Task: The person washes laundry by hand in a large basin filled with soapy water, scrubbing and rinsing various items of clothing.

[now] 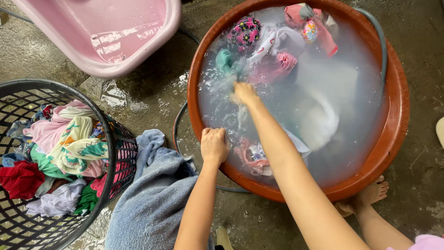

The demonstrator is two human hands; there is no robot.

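Note:
A large round brown basin (397, 115) holds cloudy, soapy water with several soaked garments. My left hand (213, 144) grips the basin's near-left rim, fingers curled over the edge. My right hand (244, 92) is plunged into the water at the left side, blurred by splashes, closed on a teal garment (225, 61) or touching it; the grip is partly hidden by foam. Pink, white and floral clothes (277, 41) float at the far side, and a pale cloth (323, 120) lies under the water to the right.
A black plastic laundry basket (118, 139) full of mixed clothes stands at the left. A blue towel (152, 199) lies on the wet concrete floor between basket and basin. A pink tub (138, 60) sits at the top left. A grey hose (381, 41) curves over the basin's rim. My bare foot (370, 194) is by the basin.

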